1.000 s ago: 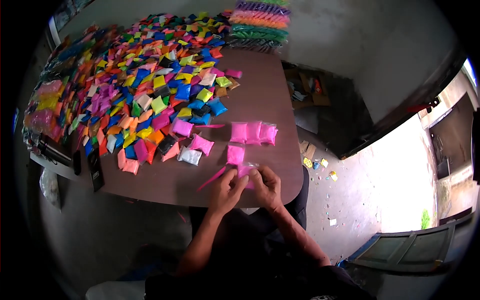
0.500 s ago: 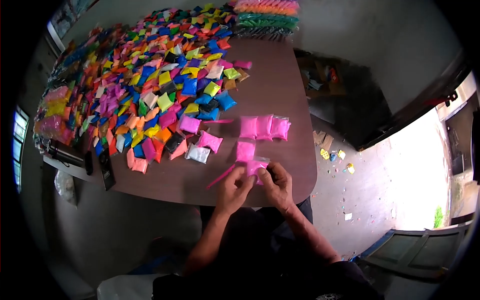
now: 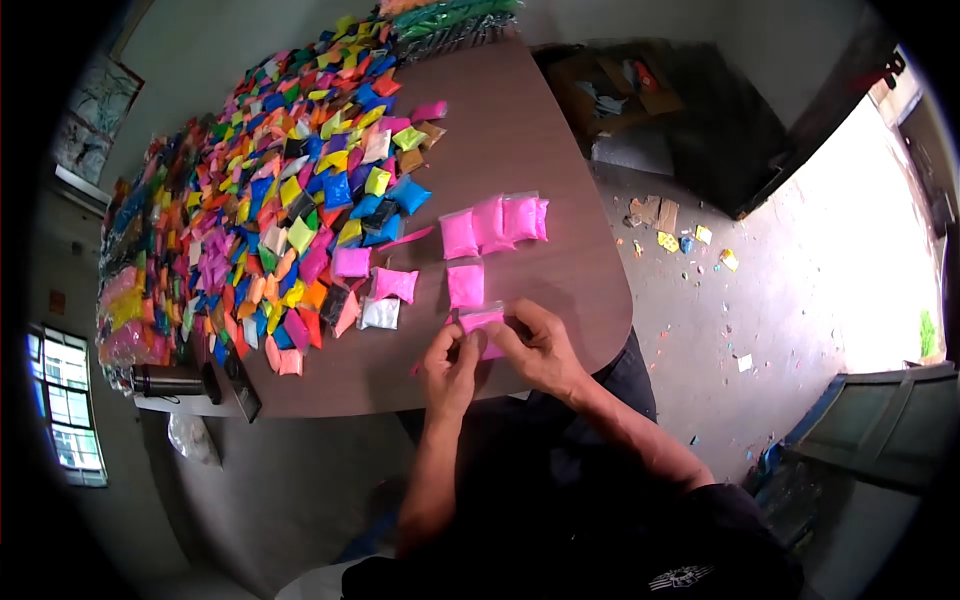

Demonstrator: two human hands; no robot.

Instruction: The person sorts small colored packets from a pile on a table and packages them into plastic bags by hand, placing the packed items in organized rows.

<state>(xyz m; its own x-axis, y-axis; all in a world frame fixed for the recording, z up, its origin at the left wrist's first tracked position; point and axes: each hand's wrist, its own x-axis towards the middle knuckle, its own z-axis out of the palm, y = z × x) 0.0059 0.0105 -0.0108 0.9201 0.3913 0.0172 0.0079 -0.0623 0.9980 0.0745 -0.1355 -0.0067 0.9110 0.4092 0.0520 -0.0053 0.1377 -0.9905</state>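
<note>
Near the table's front edge, my left hand [image 3: 452, 362] and my right hand [image 3: 540, 348] both pinch a small clear packet with pink filling [image 3: 482, 320]. My fingers are at its upper edge and cover much of its sides. Just beyond lies a single pink packet [image 3: 466, 286], flat on the table. Farther back, several pink packets [image 3: 460, 235] sit side by side in an overlapping row. To the left are a pink strip [image 3: 408, 239], another pink packet [image 3: 396, 284] and a white packet [image 3: 380, 314]. Part of a second pink strip shows beside my left hand.
A large heap of multicoloured packets [image 3: 300, 235] covers the table's left side. Bundled packets [image 3: 455, 30] lie at the far end. A dark cylinder [image 3: 172, 380] and a flat black object [image 3: 243, 386] rest at the left front edge. Cardboard [image 3: 655, 212] and scraps litter the floor.
The head view has turned, so the table appears farther left and tilted. My right thumb has shifted from the packet's face towards its upper edge; both hands still hold it.
</note>
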